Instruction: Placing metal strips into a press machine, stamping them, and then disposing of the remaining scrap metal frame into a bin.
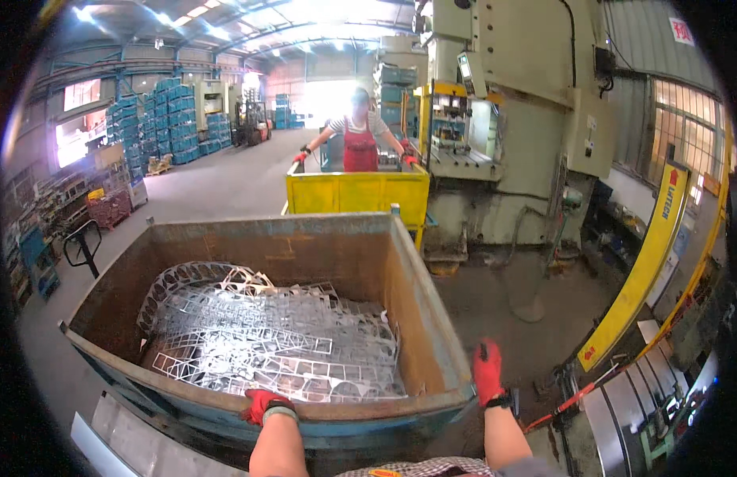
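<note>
A large metal bin, blue outside and rusty brown within, stands right in front of me. Flat punched metal scrap strips with rows of cut-out holes lie in it. My left hand, in a red glove, is closed over the bin's near rim; its fingertips are partly hidden. Beside the near right corner is my right hand, also red-gloved. Its fingers point up and forward and look slightly blurred. It holds nothing that I can see, and whether it touches the corner is unclear.
Beyond the bin, a co-worker in a red apron grips a yellow cart. A big press stands to the right, near a slanted yellow post. A black handle rises at left; blue crates are stacked behind.
</note>
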Motion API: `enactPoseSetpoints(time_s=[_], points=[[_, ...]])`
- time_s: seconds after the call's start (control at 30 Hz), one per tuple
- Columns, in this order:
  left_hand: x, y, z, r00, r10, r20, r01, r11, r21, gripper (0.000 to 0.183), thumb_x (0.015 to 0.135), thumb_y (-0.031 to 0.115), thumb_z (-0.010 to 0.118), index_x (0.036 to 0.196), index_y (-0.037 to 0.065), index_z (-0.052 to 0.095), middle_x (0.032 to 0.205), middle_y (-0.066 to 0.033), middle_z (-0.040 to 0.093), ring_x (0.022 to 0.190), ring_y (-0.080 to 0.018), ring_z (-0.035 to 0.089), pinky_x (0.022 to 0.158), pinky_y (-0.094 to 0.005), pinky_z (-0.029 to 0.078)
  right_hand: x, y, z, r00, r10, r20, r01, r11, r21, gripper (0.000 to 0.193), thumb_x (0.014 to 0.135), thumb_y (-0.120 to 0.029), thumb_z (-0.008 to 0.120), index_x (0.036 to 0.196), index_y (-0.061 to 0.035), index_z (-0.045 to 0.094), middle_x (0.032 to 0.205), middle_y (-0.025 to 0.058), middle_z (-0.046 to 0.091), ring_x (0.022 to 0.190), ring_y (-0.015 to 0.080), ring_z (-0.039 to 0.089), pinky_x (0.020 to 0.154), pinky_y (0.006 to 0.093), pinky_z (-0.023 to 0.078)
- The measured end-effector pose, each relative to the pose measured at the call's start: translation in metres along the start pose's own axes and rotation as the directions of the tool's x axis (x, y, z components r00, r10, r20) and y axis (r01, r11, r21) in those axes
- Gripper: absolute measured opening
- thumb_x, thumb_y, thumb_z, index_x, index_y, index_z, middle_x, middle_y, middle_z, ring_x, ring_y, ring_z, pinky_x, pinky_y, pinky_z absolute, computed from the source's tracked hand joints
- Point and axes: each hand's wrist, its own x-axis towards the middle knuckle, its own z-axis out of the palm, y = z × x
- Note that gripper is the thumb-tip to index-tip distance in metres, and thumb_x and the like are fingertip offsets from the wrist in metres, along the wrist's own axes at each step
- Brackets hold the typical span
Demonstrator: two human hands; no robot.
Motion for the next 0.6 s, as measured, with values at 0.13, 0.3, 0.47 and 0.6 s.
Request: enactPoseSetpoints(time_s=[0.13,0.3,0.47,0.6], points=[[0.018,-0.003,0.022,0.984,-0.123,-0.131,0.109,0.988,-0.108,0.072,0.085,0.045,0.046,0.140,0.009,0.019,0.135,-0.0226,0.037,0.119,-0.0364,0.044,0.095,-0.0464,0.040,-0.025,0.025,0.001,0.982,0.071,0.173,-0.044,0.987,-0.154,0.027,0.085,-0.022,0.054,0.103,-0.0031,0.057,0.105,0.0191,0.056,0.103,0.0364,0.049,0.091,0.0446,0.039],[0.025,-0.005,0.027,0.996,0.077,0.053,-0.090,0.947,0.309,0.076,0.081,0.049,0.051,0.139,0.008,0.022,0.133,-0.0230,0.039,0.113,-0.0370,0.049,0.092,-0.0466,0.043,-0.035,0.034,0.009,0.995,0.018,0.096,0.000,0.982,-0.188,0.035,0.085,-0.025,0.054,0.110,0.0000,0.055,0.110,0.0217,0.055,0.107,0.0366,0.049,0.093,0.0427,0.038],[-0.007,0.006,-0.012,0.992,-0.129,-0.012,0.124,0.972,-0.198,0.074,0.081,0.044,0.054,0.140,0.013,0.022,0.137,-0.0233,0.033,0.119,-0.0401,0.042,0.097,-0.0475,0.038,-0.035,0.035,0.011,0.994,-0.003,0.110,0.019,0.988,-0.151,0.034,0.084,-0.025,0.055,0.108,-0.0008,0.055,0.108,0.0206,0.056,0.105,0.0370,0.050,0.093,0.0431,0.039],[-0.013,0.002,-0.022,0.991,0.024,0.134,-0.037,0.995,0.093,0.072,0.081,0.038,0.055,0.140,0.015,0.022,0.138,-0.0238,0.031,0.123,-0.0436,0.035,0.101,-0.0482,0.032,-0.036,0.036,0.011,0.992,0.057,0.114,-0.041,0.989,-0.144,0.031,0.082,-0.023,0.056,0.103,-0.0007,0.056,0.106,0.0209,0.056,0.103,0.0382,0.050,0.092,0.0450,0.038]])
